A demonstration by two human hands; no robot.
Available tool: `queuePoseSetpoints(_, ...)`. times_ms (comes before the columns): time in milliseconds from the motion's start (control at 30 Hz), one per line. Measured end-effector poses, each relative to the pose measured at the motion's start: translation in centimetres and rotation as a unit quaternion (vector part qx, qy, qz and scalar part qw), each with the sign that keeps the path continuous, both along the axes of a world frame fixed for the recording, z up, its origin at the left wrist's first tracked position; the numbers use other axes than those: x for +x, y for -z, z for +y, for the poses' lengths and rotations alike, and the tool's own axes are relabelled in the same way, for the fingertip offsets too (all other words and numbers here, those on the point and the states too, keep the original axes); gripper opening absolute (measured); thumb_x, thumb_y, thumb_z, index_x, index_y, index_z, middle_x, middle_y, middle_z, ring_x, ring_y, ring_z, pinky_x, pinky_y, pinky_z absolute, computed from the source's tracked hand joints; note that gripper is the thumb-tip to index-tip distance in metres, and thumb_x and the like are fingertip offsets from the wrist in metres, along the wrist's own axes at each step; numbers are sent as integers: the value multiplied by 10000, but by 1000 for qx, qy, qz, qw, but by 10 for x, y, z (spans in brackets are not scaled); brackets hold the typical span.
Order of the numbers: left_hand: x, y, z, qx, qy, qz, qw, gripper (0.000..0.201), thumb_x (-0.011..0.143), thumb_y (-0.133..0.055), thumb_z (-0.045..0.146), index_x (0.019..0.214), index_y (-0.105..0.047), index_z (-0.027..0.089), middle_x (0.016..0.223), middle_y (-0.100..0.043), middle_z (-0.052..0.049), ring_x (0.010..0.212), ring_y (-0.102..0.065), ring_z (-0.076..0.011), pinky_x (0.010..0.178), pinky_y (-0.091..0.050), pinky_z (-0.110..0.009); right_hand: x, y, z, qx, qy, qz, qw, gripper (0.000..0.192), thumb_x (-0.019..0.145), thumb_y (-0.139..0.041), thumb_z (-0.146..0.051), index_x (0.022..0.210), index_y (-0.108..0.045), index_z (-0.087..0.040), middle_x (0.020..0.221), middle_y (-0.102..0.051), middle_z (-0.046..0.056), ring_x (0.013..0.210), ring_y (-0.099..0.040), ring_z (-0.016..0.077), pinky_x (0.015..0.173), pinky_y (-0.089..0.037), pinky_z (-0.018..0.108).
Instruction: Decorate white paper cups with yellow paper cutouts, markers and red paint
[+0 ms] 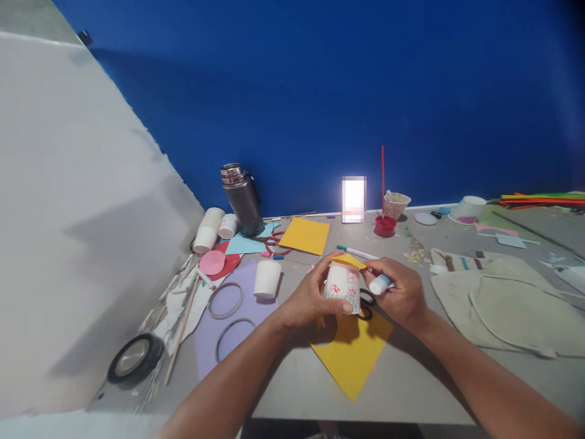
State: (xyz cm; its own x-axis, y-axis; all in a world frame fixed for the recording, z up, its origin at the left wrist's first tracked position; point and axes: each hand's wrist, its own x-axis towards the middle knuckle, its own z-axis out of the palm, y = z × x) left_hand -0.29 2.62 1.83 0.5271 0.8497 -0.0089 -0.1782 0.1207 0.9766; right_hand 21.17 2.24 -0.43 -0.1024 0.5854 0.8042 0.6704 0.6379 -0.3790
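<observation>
In the middle, my left hand [315, 292] is closed around a paper cup [340, 289]. The cup is upside down, drawn with red flowers, green grass and a pink window. A folded piece of yellow paper [348, 261] rests on its top. My right hand [402, 289] is closed on a white tube with pale blue on it [381, 283], perhaps a marker or glue stick. Its fingertips are close to the yellow piece's right corner; I cannot tell if they touch it. Below the cup lies a yellow sheet [354, 360], with black scissor handles [366, 305] partly hidden behind the cup.
A plain paper cup [267, 279] stands left on purple paper [205, 341], near tape rings. Farther back are a steel flask [243, 204], another yellow sheet [305, 236], a lit phone [353, 200] and a red pot [384, 226]. A cloth bag [507, 311] lies right.
</observation>
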Motion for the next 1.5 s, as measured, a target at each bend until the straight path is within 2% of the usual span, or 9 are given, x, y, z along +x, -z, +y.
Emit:
queuePoseSetpoints(167,1,-1,0,16,-5,-7,1000,929,561,-1006,294,1404,-618,254,1271,-675,-115,1127,-638,-305,942,-517,-372,0,1,-1,-16,7,22,1000,146,946,-625,-269,1022,-744,-231,704,-716,7,601,-677,175,614,-546,289)
queuePoseSetpoints(333,2,-2,-1,14,-8,-1,1000,958,562,-1005,270,1425,-587,248,1406,-615,-140,1156,-631,-306,956,-514,-376,1,0,-1,-32,3,40,999,267,948,-623,-266,1189,-731,-230,686,-683,-21,577,-657,153,620,-558,264)
queuePoseSetpoints(567,1,-2,-1,15,3,-1,1000,957,576,-1000,289,1430,-570,248,1409,-618,-141,1145,-648,-306,933,-529,-359,0,1,0,-18,-21,13,1000,216,962,-612,-250,1108,-770,-225,849,-807,44,656,-732,186,676,-597,303)
queuePoseSetpoints(867,2,1,-3,39,10,63,997,1079,576,-982,283,1523,-467,266,1403,-620,-131,1189,-635,-315,956,-540,-385,4,3,4,-14,47,24,999,168,967,-613,-296,933,-766,-235,873,-822,61,756,-763,211,706,-573,305)
queuePoseSetpoints(1000,1,3,0,41,-42,102,993,1132,575,-966,285,1555,-400,245,1416,-607,-145,1207,-629,-316,953,-542,-386,10,4,13,-136,164,-18,977,169,875,-617,-261,926,-779,-253,907,-829,70,821,-770,275,712,-537,353)
queuePoseSetpoints(1100,0,6,3,67,-68,121,988,870,621,-924,299,1398,-546,194,1287,-675,-124,1119,-658,-294,908,-541,-372,17,-1,19,-294,199,-98,930,217,832,-649,-237,1008,-776,-254,921,-824,80,858,-765,310,699,-503,364)
queuePoseSetpoints(1200,2,6,4,129,-101,175,971,662,656,-873,259,1263,-624,172,1227,-699,-105,1097,-652,-279,940,-523,-382,23,-6,21,-361,137,-94,918,355,905,-652,-383,1218,-701,-222,1010,-814,101,897,-762,305,719,-518,366)
queuePoseSetpoints(1333,3,5,3,189,-149,237,941,610,688,-813,207,1270,-629,189,1272,-691,-91,1138,-640,-276,1025,-498,-410,27,-11,16,-266,-19,-51,962,370,1042,-458,-441,1284,-643,-232,1241,-760,104,1093,-727,260,876,-545,367)
queuePoseSetpoints(1500,0,6,3,243,-126,278,921,565,740,-730,175,1288,-599,216,1249,-692,-64,1115,-651,-265,989,-512,-396,24,-26,5,-171,-23,16,985,163,953,-618,-363,975,-696,-221,885,-777,44,723,-702,185,603,-501,271)
